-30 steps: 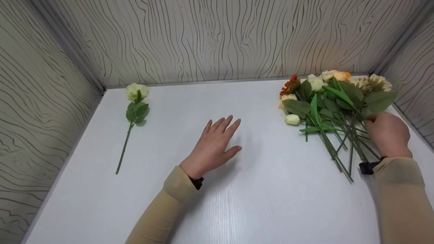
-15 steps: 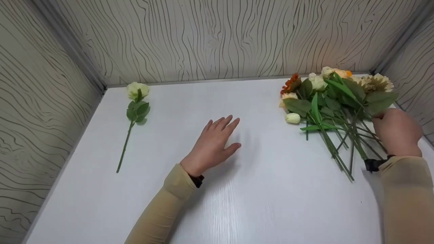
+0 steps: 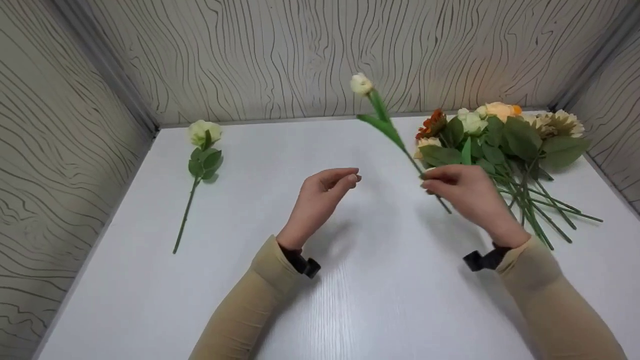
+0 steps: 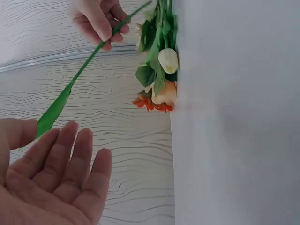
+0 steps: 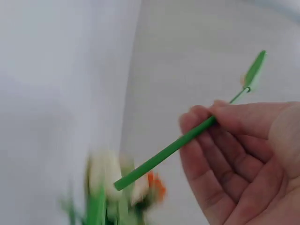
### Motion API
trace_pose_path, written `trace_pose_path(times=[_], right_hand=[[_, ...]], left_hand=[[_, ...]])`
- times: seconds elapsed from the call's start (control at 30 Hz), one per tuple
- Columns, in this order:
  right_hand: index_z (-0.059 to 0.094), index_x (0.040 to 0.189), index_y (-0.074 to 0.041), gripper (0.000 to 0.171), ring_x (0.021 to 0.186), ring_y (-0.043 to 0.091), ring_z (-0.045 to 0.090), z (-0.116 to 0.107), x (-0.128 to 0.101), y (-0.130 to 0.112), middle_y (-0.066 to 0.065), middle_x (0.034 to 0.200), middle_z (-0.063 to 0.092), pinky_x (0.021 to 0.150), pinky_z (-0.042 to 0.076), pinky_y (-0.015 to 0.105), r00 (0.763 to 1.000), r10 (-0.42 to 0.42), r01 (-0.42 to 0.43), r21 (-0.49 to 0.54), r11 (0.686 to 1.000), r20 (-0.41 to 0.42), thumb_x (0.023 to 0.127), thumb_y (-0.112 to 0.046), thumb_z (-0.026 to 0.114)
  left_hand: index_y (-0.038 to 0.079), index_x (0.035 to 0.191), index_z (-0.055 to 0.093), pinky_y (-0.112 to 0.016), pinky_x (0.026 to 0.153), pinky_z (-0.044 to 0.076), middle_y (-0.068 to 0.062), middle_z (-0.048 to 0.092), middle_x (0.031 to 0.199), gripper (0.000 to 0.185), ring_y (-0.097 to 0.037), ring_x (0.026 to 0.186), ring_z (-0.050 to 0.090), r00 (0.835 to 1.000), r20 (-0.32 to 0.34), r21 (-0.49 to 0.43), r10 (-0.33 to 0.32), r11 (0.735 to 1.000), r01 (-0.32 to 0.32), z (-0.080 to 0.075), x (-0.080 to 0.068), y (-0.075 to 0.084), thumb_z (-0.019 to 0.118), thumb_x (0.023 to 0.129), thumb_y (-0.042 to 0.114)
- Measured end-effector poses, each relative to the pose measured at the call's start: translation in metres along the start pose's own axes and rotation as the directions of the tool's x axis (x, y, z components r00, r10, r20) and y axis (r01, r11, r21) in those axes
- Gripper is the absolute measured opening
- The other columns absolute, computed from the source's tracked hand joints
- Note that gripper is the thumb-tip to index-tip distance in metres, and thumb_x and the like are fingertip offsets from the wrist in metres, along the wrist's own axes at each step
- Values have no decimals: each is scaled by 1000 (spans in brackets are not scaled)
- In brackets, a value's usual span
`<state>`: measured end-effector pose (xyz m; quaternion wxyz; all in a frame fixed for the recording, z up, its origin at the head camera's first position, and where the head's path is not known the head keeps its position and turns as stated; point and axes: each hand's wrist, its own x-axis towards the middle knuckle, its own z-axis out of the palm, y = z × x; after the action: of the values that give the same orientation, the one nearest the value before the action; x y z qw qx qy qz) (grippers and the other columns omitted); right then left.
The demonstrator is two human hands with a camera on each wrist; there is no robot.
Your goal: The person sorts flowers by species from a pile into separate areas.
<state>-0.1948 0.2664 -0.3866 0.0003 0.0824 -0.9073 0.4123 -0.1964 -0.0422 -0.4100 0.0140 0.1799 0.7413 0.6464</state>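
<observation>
In the head view my right hand (image 3: 467, 195) pinches the thin green stem of a white tulip (image 3: 361, 84) between thumb and fingertips. The tulip is raised over the table and leans to the left, its bloom in front of the back wall. My left hand (image 3: 320, 197) hovers mid-table with nothing in it. Its fingers look loosely bent in the left wrist view, with the tulip's leaf (image 4: 54, 112) passing behind them. From the right wrist, the lower stem (image 5: 164, 154) sticks out past my fingers.
A pile of mixed flowers (image 3: 515, 142) lies at the back right, partly covered by my right hand. One pale flower with leaves (image 3: 204, 132) lies alone on the left of the white table (image 3: 125, 300). Patterned panels (image 3: 280, 60) enclose the back and sides.
My right hand has moved left from the pile's right side and now holds a tulip up. My left hand has gone from spread fingers to bent ones, thumb near the fingertips.
</observation>
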Motion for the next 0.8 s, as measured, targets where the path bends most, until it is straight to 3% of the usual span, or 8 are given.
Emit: trace_pose_path(times=[0.13, 0.3, 0.53, 0.7, 0.8], right_hand=[[77, 114, -9, 22, 90, 19, 72, 43, 0, -26, 5, 102, 75, 76, 58, 29, 993, -107, 102, 111, 989, 42, 98, -24, 73], [79, 108, -13, 16, 85, 16, 72, 75, -4, -40, 1, 96, 76, 73, 57, 29, 984, -160, 142, 192, 971, 77, 96, -24, 76], [77, 110, -8, 20, 84, 20, 73, 91, -4, -40, 4, 96, 75, 76, 60, 32, 973, -142, 87, 277, 957, 184, 95, -21, 76], [75, 113, -2, 26, 83, 22, 71, 100, -2, -36, 11, 97, 76, 75, 59, 32, 935, -120, 16, 301, 953, 333, 95, -20, 75], [76, 112, -1, 26, 82, 23, 71, 105, -3, -34, 14, 97, 76, 75, 60, 33, 924, -121, -2, 321, 947, 363, 95, -21, 76]], left_hand=[[12, 130, 68, -36, 95, 55, -1, 72, 117, 34, -24, 111, 67, 999, -37, -193, -7, 981, 0, 9, 3, 0, 68, 101, 31], [5, 120, 68, -39, 92, 58, -12, 72, 113, 31, -28, 106, 69, 995, -95, -301, -38, 954, 8, 14, 4, -2, 69, 101, 29], [-1, 114, 67, -40, 88, 59, -19, 70, 110, 30, -30, 98, 71, 992, -114, -310, -51, 951, 13, 9, 5, 0, 68, 102, 27], [-1, 114, 66, -40, 84, 60, -14, 71, 105, 30, -29, 97, 70, 991, -128, -286, -30, 958, -8, 3, 5, 3, 66, 103, 27], [2, 113, 67, -39, 82, 60, -12, 72, 103, 28, -28, 95, 70, 991, -127, -271, -26, 963, -9, 1, 6, 4, 66, 103, 27]])
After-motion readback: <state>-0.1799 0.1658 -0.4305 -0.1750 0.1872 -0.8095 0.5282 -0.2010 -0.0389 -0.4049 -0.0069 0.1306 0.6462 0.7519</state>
